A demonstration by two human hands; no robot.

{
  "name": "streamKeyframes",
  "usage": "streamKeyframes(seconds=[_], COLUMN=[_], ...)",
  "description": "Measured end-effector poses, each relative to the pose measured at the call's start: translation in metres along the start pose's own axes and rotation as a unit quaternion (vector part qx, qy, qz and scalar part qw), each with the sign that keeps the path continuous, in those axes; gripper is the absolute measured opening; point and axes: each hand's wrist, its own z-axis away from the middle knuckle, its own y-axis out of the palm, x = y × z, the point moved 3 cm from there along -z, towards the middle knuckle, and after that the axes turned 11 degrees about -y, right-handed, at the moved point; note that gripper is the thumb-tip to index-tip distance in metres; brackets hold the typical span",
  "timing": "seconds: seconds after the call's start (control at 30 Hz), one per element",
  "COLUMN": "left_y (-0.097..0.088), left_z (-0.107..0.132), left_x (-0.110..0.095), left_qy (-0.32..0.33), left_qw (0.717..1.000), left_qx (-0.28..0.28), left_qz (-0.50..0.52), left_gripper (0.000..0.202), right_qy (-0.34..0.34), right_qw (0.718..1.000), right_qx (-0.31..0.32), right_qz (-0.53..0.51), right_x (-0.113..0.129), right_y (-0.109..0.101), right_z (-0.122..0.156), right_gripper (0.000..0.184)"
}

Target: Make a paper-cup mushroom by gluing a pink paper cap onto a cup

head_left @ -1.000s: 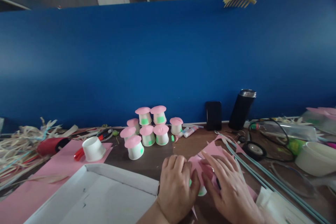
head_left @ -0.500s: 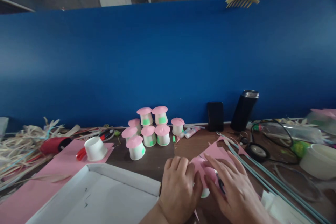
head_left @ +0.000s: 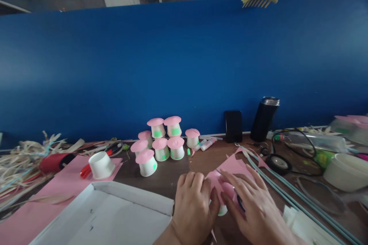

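Observation:
At the lower right, my left hand (head_left: 194,204) curls its fingers against a white paper cup (head_left: 222,210), mostly hidden, with a green patch low on it. Over this cup lies a pink paper cap (head_left: 214,182). My right hand (head_left: 258,208) holds the cap's right side between thumb and long fingers. A dark, shiny object (head_left: 240,201) shows under that hand; its kind is unclear. Behind the hands lies a cut sheet of pink paper (head_left: 240,162). Several upturned cups with pink caps (head_left: 146,162) stand left of centre, some stacked.
An open white box (head_left: 129,218) lies at front left, with an uncapped white cup (head_left: 101,165) behind it on pink paper. Tangled strips (head_left: 20,172) cover the far left. A black bottle (head_left: 263,120), black phone-like slab (head_left: 233,126), cables and pale blue straps (head_left: 301,203) are on the right.
The whole view has shifted slightly, with items sliding a little left. Both hands keep nearly the same hold on the capped cup.

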Motion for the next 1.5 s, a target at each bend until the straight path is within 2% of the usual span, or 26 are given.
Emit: streamKeyframes(seconds=[0.33, 0.8, 1.13, 1.37, 1.5], left_y=[0.001, 0.000, 0.001, -0.006, -0.014], left_z=[-0.002, -0.001, -0.002, -0.005, -0.005], left_x=[-0.001, -0.001, -0.002, -0.003, -0.011], left_qy=[0.000, 0.012, 0.011, 0.000, -0.031], left_qw=[1.000, 0.999, 0.999, 1.000, 0.997], left_qx=[-0.018, -0.031, -0.029, 0.010, 0.038], left_qz=[-0.006, -0.014, -0.015, -0.006, -0.059], left_gripper=[0.005, 0.004, 0.005, 0.007, 0.006], right_qy=[0.006, 0.012, 0.017, 0.016, 0.016], right_qw=[0.999, 0.999, 0.999, 0.999, 0.999], right_qx=[-0.021, -0.035, -0.025, -0.036, -0.041], right_qz=[0.024, -0.005, -0.011, -0.019, -0.030], right_x=[-0.001, 0.004, 0.004, 0.005, 0.006], right_y=[-0.002, -0.012, -0.012, -0.014, -0.017], right_z=[0.000, -0.006, -0.005, -0.006, -0.009], right_gripper=[0.046, 0.040, 0.041, 0.041, 0.036])
